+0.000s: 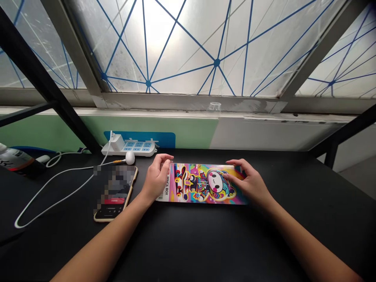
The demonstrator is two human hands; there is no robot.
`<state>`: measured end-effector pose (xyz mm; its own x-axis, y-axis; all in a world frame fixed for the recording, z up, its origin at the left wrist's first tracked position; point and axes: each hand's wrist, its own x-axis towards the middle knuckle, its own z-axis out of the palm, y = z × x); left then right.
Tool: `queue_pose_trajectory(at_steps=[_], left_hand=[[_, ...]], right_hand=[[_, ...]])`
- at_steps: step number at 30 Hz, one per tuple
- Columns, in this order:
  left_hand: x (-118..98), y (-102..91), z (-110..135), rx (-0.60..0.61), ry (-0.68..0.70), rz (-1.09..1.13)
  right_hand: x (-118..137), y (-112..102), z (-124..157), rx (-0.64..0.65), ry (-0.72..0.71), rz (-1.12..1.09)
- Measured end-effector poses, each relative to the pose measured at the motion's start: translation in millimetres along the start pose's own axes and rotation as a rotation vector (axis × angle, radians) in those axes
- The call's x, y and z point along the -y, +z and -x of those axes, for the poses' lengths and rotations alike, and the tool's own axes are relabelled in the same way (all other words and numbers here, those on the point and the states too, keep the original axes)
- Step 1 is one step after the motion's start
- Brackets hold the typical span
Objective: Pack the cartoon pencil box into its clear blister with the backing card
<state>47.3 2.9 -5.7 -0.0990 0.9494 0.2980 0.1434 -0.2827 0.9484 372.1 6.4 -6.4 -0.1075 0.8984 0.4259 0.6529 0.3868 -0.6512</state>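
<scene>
A colourful pencil box (199, 184) lies on the black table, turned sideways, with a cartoon figure on a skateboard and the printed words "PENCIL BOX" at its left end. My left hand (158, 174) grips that left end, thumb on top and fingers curled round the far edge. At the right end, my right hand (249, 180) holds the box between a thumb laid on its face and fingers at its far edge. The palm sides of both hands are partly hidden.
Left of the box lies a phone (116, 196) in a tan-edged case, with a white cable (58, 176) looping beside it. A power strip (132, 148) with a plugged-in charger stands at the wall. A bottle (17, 160) lies far left. Black frame bars (55, 90) flank the table (194, 243).
</scene>
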Motion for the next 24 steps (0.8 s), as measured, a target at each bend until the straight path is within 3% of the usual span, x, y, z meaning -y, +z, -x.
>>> queue_pose_trajectory(at_steps=[3,6,11,14,17,20,24], left_hand=[[-12.2,-1.9,4.3,-0.030,0.139,-0.058],[-26.3,-4.9,8.6,-0.055,0.225,-0.081],[-45.0,-21.7,24.1,0.020,0.235,-0.104],[-50.4,-36.4,35.8,0.154,0.184,-0.214],[-52.5,-44.5,42.3,0.407,0.142,-0.442],[-50.7,-41.1,43.4,0.649,0.120,-0.600],[-44.9,-28.9,42.8,0.769,0.122,-0.737]], right_hand=[[10.5,-7.1,1.2,-0.084,-0.164,0.018],[22.2,-12.4,8.1,-0.091,-0.278,0.020],[35.7,-19.2,38.8,-0.073,-0.330,0.079],[37.5,-21.3,62.3,-0.021,-0.335,0.119],[36.2,-18.1,80.2,0.046,-0.404,0.181],[33.7,-10.0,88.4,0.095,-0.480,0.260],[30.3,-0.7,87.8,0.173,-0.482,0.305]])
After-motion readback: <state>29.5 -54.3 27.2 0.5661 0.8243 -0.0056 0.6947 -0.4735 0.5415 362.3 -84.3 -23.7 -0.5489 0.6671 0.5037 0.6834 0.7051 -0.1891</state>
